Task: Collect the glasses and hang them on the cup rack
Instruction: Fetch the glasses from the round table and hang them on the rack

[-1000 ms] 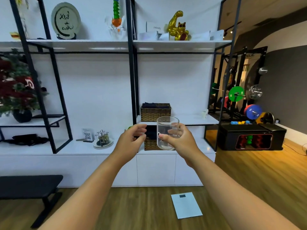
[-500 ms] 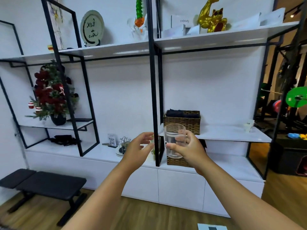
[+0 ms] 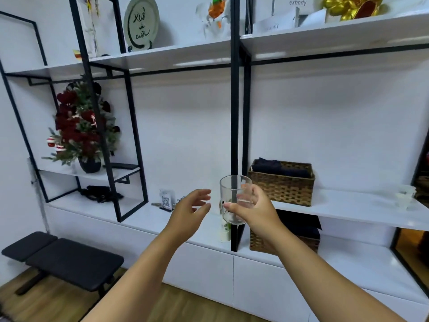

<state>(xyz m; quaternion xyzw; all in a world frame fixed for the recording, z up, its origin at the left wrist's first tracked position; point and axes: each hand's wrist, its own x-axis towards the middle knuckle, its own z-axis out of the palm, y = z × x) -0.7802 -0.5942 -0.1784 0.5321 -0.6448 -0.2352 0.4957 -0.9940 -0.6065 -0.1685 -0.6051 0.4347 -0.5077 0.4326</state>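
A clear drinking glass (image 3: 234, 194) is held upright in the air in front of the white shelving. My right hand (image 3: 253, 211) grips it, fingers curled round its far side and thumb on the near side. My left hand (image 3: 189, 211) hovers just left of the glass with relaxed, spread fingers and holds nothing. The wire cup rack on the white counter is almost wholly hidden behind my left hand; only a bit of wire (image 3: 181, 199) shows beside a small QR-code sign (image 3: 166, 202).
A black post (image 3: 234, 112) of the shelf frame stands right behind the glass. Two wicker baskets (image 3: 284, 184) sit at right, one on a shelf, one below. A white cup (image 3: 405, 197) stands far right. A potted plant (image 3: 81, 126) and a black bench (image 3: 62, 259) are at left.
The view has come closer to the shelving and turned left. Both hands keep their pose, the right one still holding the glass. The cup rack has slipped behind my left hand.
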